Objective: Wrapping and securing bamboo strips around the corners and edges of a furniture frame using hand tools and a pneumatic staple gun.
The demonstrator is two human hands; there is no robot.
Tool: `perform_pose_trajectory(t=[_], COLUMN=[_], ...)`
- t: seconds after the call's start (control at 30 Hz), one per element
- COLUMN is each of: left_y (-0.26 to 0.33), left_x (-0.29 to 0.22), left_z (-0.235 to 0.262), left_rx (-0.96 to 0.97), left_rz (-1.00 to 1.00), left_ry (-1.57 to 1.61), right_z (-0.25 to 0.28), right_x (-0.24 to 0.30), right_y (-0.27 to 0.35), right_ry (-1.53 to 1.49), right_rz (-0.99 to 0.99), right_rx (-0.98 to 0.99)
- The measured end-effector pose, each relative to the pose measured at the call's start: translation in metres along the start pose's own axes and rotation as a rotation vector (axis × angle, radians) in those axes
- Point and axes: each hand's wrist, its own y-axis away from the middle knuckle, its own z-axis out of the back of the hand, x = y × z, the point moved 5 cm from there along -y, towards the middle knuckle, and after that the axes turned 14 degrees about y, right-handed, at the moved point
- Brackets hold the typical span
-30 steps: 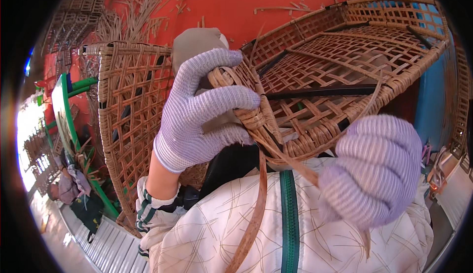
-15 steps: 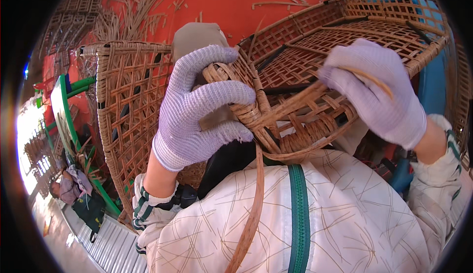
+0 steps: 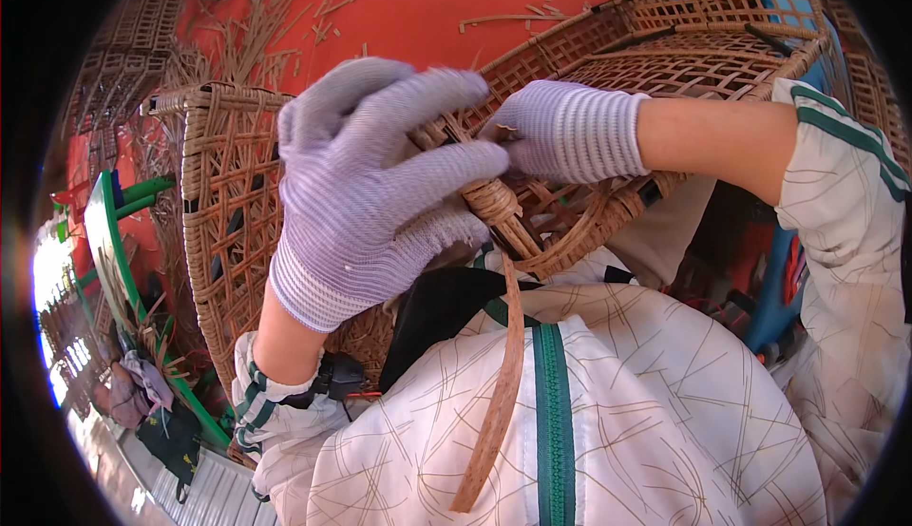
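A woven rattan basket (image 3: 622, 212) rests against my lap, its near rim bound with wound strips (image 3: 494, 201). My left hand (image 3: 370, 165), in a pale lilac knit glove, lies over that rim. Its fingers are spread and slightly blurred, the thumb below the binding. My right hand (image 3: 560, 132), gloved alike, reaches in over the basket, close to the left fingertips. Its fingers look pinched together, and a small bit of strip shows at them; the fingertips are partly hidden. A flat rattan strip (image 3: 499, 393) hangs from the rim down over my jacket.
Another woven panel (image 3: 223, 231) stands at the left. Loose strips (image 3: 256, 37) and short offcuts lie on the red floor (image 3: 418, 13). A green-edged frame (image 3: 119, 250) and a dark bag (image 3: 171, 440) are at far left.
My right hand has moved left from the basket's right side to the bound rim, and the strip it pulled taut no longer stretches across. My left fingers have lifted and shifted over the rim.
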Motion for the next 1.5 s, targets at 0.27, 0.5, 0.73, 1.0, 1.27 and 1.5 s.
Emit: perform_pose_trajectory(t=[0.27,0.5,0.73,1.0,1.27,1.5], left_y=[-0.019,-0.02,-0.029,-0.041,-0.042,-0.02], left_x=[-0.001,-0.002,0.0,0.001,-0.012,-0.01], left_z=[-0.01,-0.014,-0.022,0.018,0.032,0.029], left_rx=[0.234,0.288,0.412,0.693,0.904,0.811], left_rz=[-0.108,-0.097,0.023,0.266,0.341,0.452], left_ry=[0.19,0.306,0.321,0.583,0.515,0.358], right_z=[-0.004,-0.029,0.026,0.029,0.029,0.027], right_x=[0.011,-0.004,-0.014,0.028,0.051,0.066], right_y=[-0.02,-0.044,0.004,0.096,0.08,0.064], right_ry=[0.122,-0.271,0.17,-0.248,-0.663,-0.865], right_rz=[0.313,0.402,-0.138,-0.026,-0.085,-0.079], right_rx=[-0.037,-0.286,-0.296,-0.642,-0.232,-0.143])
